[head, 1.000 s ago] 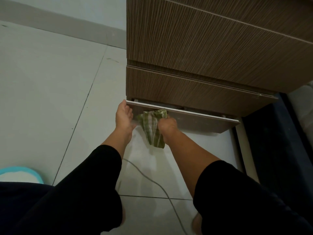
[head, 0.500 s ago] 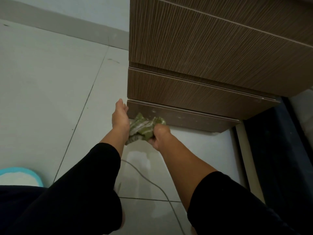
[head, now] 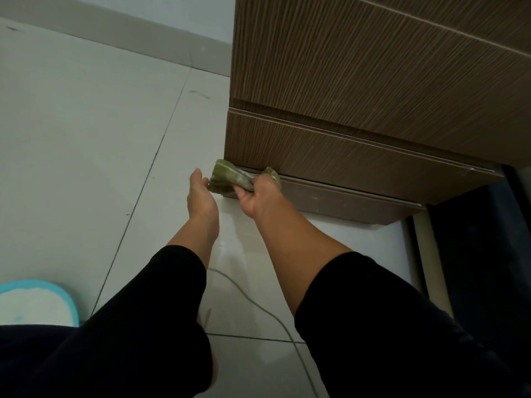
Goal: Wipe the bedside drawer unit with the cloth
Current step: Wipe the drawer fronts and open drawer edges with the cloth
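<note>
Both hands working low: right hand (head: pixel 260 196) gripping bunched green cloth (head: pixel 230 178) against drawer unit's (head: pixel 359 96) near-left bottom corner to wipe it, left hand (head: pixel 201 196) hovering slack beside

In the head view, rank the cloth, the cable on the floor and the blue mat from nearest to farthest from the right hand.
1. The cloth: gripped in the right hand, against the drawer unit's bottom left corner.
2. The cable: on the floor tiles below the hand, running between the forearms.
3. The blue mat: far left, at the picture's lower edge.
</note>
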